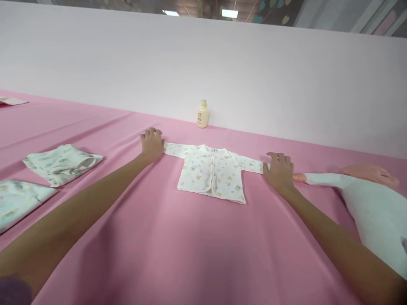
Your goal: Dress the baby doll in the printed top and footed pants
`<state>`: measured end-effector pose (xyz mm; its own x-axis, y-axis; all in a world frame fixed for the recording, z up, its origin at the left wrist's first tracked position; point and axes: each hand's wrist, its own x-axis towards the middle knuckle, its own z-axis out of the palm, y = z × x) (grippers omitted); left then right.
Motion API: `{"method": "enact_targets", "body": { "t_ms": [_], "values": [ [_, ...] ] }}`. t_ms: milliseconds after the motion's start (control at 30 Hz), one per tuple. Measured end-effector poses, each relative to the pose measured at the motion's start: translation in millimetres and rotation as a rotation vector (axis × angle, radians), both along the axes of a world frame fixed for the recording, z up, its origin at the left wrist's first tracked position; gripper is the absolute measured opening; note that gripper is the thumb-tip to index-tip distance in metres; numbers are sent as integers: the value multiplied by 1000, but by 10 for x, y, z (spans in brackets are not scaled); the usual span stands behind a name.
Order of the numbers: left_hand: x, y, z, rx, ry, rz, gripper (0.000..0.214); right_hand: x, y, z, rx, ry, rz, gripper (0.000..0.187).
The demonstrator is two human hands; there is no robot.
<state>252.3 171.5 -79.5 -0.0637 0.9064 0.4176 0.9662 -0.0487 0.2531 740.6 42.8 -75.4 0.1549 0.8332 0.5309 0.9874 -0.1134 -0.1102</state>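
A white baby shirt (200, 171) with a small coloured print lies flat on the pink cloth, front side up, its sleeves stretched out to both sides. My left hand (152, 145) is closed on the cuff of the sleeve at the left, thumb side toward the shirt. At the opposite cuff, my right hand (280, 173) grips the other sleeve end, its fingers curled. Just beyond my right hand lies a baby doll (372, 207) in white clothing, its hand close to my knuckles.
A cream pump bottle (202, 114) stands behind the shirt against the white wall (203, 63). Printed baby clothing (62, 163) and another folded printed piece (23, 201) lie at the left on the wrinkled pink cloth (190, 250). Something pale pink (12, 101) rests at the far left.
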Motion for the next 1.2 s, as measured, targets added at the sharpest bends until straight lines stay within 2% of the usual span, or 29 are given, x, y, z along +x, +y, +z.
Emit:
{"method": "enact_targets", "body": {
  "t_ms": [100, 167, 200, 267, 367, 433, 533, 633, 800, 900, 967, 1067, 1200],
  "values": [
    [286, -229, -29, 26, 7, -291, 54, -419, -154, -17, -47, 86, 338, 46],
    [472, -399, -65, -97, 1, -438, 61, -643, -234, -41, -167, 119, 499, 53],
    [549, -483, -82, -169, 4, -457, 62, -728, -271, -57, -232, 114, 547, 56],
    [665, -647, -100, -212, 24, -404, 63, -848, -357, -86, -302, 72, 580, 58],
    [778, -929, -50, -73, 64, -351, 60, -985, -562, -79, -177, 28, 548, 52],
    [847, -1169, 11, -18, 55, -457, 54, -1100, -752, -44, -89, 59, 531, 44],
    [952, -1553, 57, -71, -7, -686, 46, -1293, -1025, -19, -117, 157, 577, 29],
    [1015, -1803, 7, -92, -32, -746, 41, -1412, -1155, -59, -161, 217, 619, 24],
    [990, -1821, -93, -90, -79, -746, 30, -1400, -1111, -110, -180, 248, 615, 18],
    [972, -1787, -94, -104, -85, -757, 25, -1385, -1098, -109, -172, 231, 658, 12],
    [972, -1787, -84, -100, -86, -747, 22, -1389, -1106, -110, -162, 216, 660, 16],
    [961, -1793, -66, -69, -126, -683, 12, -1389, -1112, -101, -146, 288, 561, 22],
    [835, -1737, 12, -63, -213, -515, 8, -1303, -1093, -18, -62, 547, 367, 29]
  ]
}}
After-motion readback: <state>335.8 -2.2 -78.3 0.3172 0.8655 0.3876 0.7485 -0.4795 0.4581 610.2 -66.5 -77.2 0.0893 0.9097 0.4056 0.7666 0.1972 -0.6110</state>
